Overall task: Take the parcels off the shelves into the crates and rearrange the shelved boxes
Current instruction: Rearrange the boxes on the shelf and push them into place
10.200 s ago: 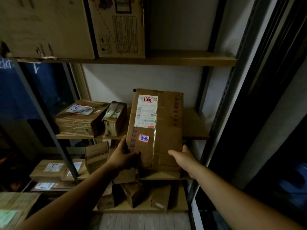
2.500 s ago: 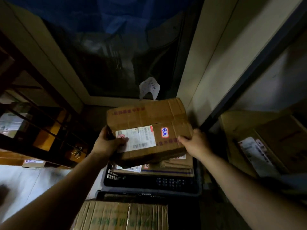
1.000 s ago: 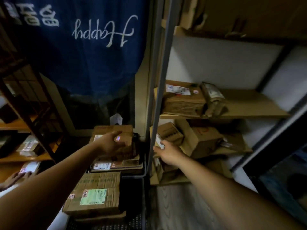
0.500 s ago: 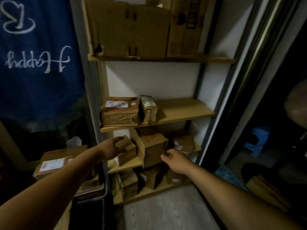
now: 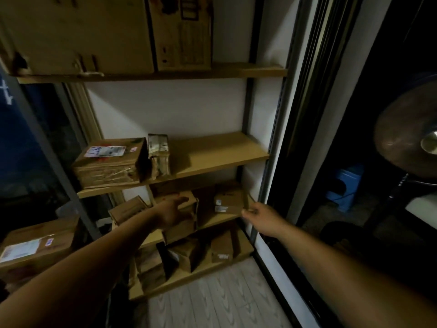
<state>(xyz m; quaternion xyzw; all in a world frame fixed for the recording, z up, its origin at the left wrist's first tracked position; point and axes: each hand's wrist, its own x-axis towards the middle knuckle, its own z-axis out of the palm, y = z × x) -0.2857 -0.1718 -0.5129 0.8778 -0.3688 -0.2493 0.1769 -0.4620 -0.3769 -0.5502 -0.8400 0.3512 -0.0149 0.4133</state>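
Right fingers (image 5: 247,212) murky beside small box (image 5: 229,200)

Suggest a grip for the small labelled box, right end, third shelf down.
Probably its right vertical edge, coming from the front right: the small labelled box stands upright at the shelf edge with that side free, and the right hand is beside it. Its left side faces a larger box.

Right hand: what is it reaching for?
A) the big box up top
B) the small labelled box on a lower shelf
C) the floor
B: the right hand is at the lower corner of the small labelled box.
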